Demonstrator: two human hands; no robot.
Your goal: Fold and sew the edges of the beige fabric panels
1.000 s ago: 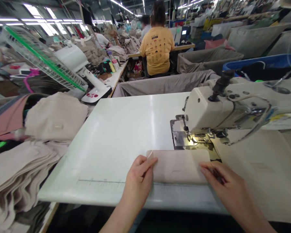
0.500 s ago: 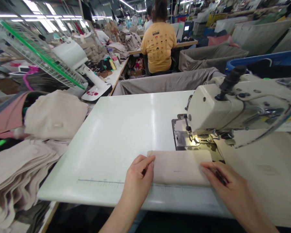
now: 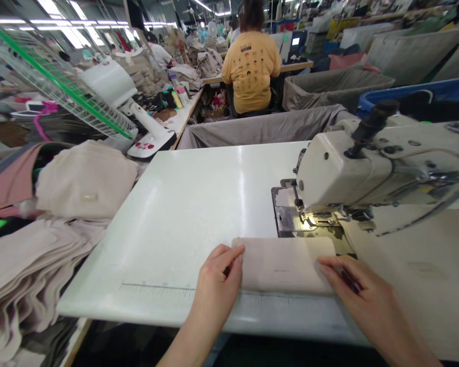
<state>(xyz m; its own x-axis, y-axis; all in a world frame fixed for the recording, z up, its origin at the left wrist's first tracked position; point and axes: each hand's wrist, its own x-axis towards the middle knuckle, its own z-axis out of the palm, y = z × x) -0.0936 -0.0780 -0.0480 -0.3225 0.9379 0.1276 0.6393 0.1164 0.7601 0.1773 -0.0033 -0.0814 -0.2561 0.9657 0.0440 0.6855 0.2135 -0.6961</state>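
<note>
A pale beige fabric piece [image 3: 283, 262], folded into a flat rectangle with a short dark line on it, lies on the white table in front of the sewing machine. At its left end, my left hand [image 3: 220, 270] is closed, pinching the upper corner between thumb and fingers. Its right edge is pinched by my right hand [image 3: 357, 290], whose other fingers curl round a slim dark tool, mostly hidden. Just beyond the fabric is the lit needle area [image 3: 317, 220] of the sewing machine [image 3: 340, 173]; the fabric lies short of the needle.
A ruler scale [image 3: 156, 287] runs along the table's front. Stacked beige fabric pieces [image 3: 30, 265] and a beige bundle [image 3: 86, 178] lie at left, near a tilted fan [image 3: 110, 84]. Behind the table stand a cloth-lined bin [image 3: 260, 127] and a seated person in a yellow shirt [image 3: 250, 71].
</note>
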